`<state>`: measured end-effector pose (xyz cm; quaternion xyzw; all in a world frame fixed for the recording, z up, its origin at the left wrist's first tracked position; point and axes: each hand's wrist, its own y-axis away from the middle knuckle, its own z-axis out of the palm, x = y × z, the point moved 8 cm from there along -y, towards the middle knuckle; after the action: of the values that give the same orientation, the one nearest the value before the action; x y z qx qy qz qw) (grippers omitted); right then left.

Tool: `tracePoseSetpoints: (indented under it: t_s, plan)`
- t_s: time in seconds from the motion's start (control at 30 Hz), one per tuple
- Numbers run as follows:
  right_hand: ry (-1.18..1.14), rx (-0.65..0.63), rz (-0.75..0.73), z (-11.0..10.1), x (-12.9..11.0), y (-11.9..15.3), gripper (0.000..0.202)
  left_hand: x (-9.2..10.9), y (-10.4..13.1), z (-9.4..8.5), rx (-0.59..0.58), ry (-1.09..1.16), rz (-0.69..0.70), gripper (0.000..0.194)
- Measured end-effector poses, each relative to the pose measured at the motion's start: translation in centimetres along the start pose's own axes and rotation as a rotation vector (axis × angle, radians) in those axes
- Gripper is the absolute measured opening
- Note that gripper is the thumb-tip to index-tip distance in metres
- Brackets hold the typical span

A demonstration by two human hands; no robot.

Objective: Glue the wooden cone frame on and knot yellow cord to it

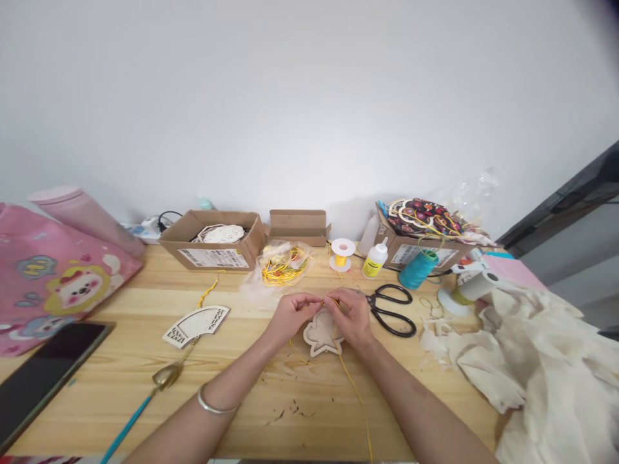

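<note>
Both hands meet at the top edge of a pale, wavy-edged flat piece [323,335] on the wooden table. My left hand [296,314] has its thumb and forefinger pinched on a thin yellow cord [355,386]. From the other side my right hand [351,314] pinches the same cord close to the left fingertips. One length of cord runs down over the piece to the table's front edge, and another hangs at its left. The fingers hide the exact spot where the cord meets the piece.
Black-handled scissors [394,309] lie just right of my right hand. Behind are a cord spool [341,251], a glue bottle [374,259], teal thread [418,269] and cardboard boxes [213,248]. A fan-shaped piece [196,325] and phone [43,374] lie left, crumpled cloth [546,367] right.
</note>
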<state>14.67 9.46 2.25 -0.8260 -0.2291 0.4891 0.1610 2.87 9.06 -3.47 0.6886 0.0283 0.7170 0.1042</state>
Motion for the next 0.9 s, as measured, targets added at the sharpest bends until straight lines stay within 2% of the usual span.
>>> tracePoseSetpoints:
  t_s: [0.33,0.47,0.9]
  plan:
    - [-0.112,0.004,0.059,0.2,0.7,0.3,0.021,1.2,0.9,0.0,0.026,-0.057,0.128,0.027]
    - [-0.146,-0.001,0.111,0.3,1.2,0.4,0.021,1.2,1.1,0.2,-0.001,-0.065,0.146,0.028]
    - [-0.152,0.197,0.270,-0.8,2.8,0.8,0.031,0.7,1.0,0.1,-0.039,-0.042,0.124,0.034]
